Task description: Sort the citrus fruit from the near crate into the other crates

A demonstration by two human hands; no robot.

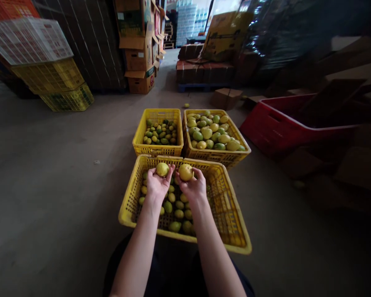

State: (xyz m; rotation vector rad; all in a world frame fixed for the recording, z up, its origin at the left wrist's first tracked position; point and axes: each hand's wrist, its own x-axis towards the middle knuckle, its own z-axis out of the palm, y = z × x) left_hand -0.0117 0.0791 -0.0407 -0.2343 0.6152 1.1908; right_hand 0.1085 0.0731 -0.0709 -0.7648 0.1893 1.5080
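Over the near crate (225, 202), the left hand (157, 185) cups the yellow left fruit (162, 169) and the right hand (194, 185) the yellow right fruit (186, 172).
Floor (55, 173) spreads wide at left; at right a red bin (272, 132) narrows the way. Just beyond the near crate's far edge stand the far-left crate (156, 147), its fruit below the rim, and the far-right crate (216, 153), filled about to its edge. Loose fruit (179, 214) fills the near crate's left and middle, leaving room along its right wall. Palms up, thumb and curled fingers grip each held fruit.
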